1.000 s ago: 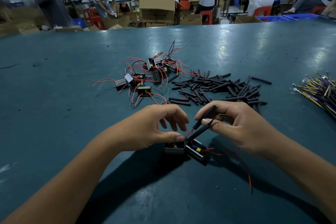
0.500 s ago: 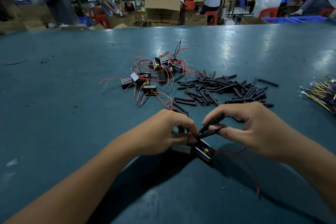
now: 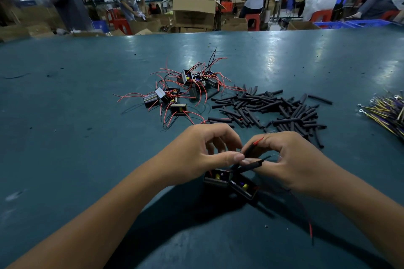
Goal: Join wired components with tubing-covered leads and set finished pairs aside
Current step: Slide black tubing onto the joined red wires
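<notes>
— Behind the bench point(image 3: 65, 137) the hall was crowded: people standing and sitting at long tables, cardboard boxes point(image 3: 193, 14) stacked just past the far edge, red stools point(image 3: 253, 20) among them. What lay on the blue-green top itself?

— Mid-table sat a loose cluster of small black wired components point(image 3: 175, 91), their thin red and black leads straggling outward. Just right of them was a scattered pile of short black tubing pieces point(image 3: 273, 107), and at the far right edge a bundle of yellow and purple wires with ring terminals point(image 3: 387, 109).

— And the hands?

— Both were close to the camera, nearly touching each other above two black components point(image 3: 229, 181) that sat side by side on the surface, yellow parts showing inside. The left hand point(image 3: 196, 153) had its fingers curled, thumb tip pressed forward against the tubing-covered leads point(image 3: 251, 159). The right hand point(image 3: 290, 159) pinched those same sleeved leads from the other side, fingers bent round them, a bare red wire tip poking up above its knuckles.

— Anything trailing away?

— A red lead point(image 3: 306, 214) ran from the right component under the right wrist and toward the near edge, ending free on the table.

— Could you see the joint itself?

— No, the fingertips hid it.
</notes>
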